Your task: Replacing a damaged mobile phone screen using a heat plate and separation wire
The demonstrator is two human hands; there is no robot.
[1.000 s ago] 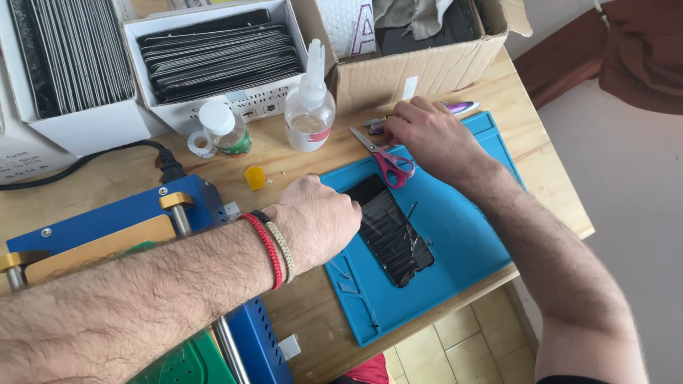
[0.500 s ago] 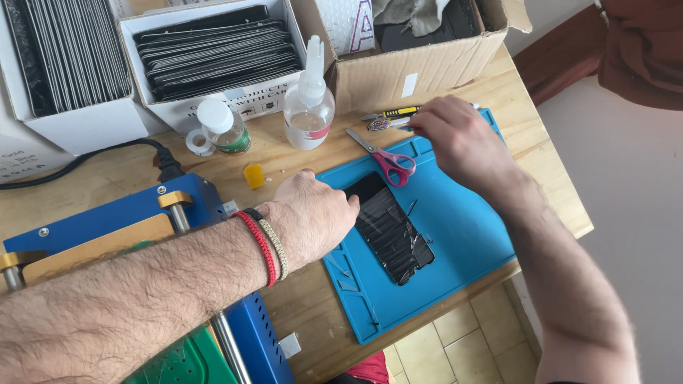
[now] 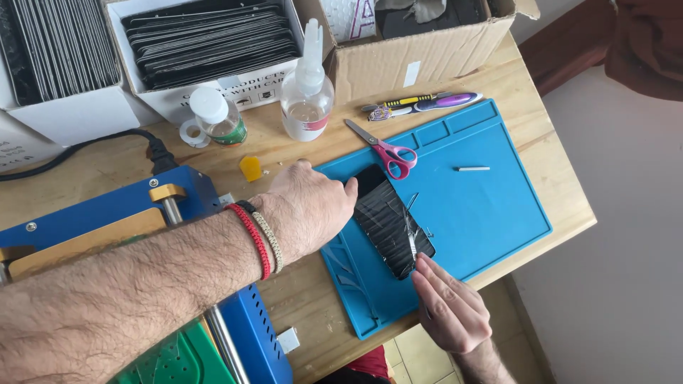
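Note:
A black, cracked phone screen [image 3: 393, 222] lies on a blue work mat [image 3: 484, 213] on a wooden table. My left hand [image 3: 309, 206], with red and beige bracelets on the wrist, presses on the screen's upper left corner. My right hand [image 3: 448, 306] is at the mat's near edge and holds a thin metal blade [image 3: 410, 238] whose tip rests on the screen's lower right part.
Pink-handled scissors [image 3: 388, 151], a small metal pin [image 3: 473, 168] and pen-like tools [image 3: 420, 104] lie on or beside the mat. Behind stand a clear squeeze bottle [image 3: 307, 89], a small white-capped bottle [image 3: 217, 117], boxes of dark panels [image 3: 213, 43] and a cardboard box [image 3: 413, 57]. A blue machine [image 3: 107, 213] sits left.
My right hand left the tools at the mat's far edge and came down to the near edge, now with a blade on the screen. My left hand stayed on the screen.

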